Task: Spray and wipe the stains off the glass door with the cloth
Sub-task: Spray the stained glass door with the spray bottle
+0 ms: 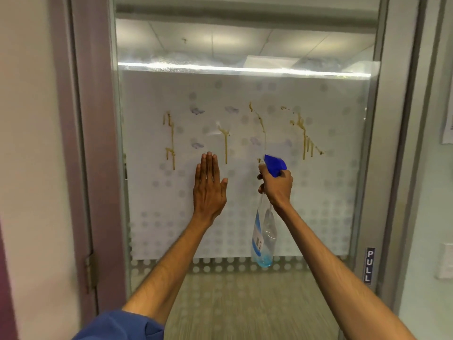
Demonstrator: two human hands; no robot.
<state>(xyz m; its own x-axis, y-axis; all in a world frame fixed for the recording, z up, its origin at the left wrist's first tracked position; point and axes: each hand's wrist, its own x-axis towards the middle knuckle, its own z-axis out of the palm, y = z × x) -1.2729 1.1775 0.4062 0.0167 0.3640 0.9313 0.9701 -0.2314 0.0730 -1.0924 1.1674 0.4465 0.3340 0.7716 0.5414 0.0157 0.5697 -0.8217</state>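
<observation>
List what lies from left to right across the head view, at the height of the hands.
Purple door frame → left hand, flat on the glass door → right hand gripping the spray bottle → metal door edge → wall.

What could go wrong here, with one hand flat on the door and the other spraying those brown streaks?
1. The brown drips already run downward; more spray may carry them farther down the glass door, since no cloth is in view.
2. The left hand lies flat by the wet spot and may leave prints.
3. The right hand holds the spray bottle only at its neck; a wet grip might slip.
</observation>
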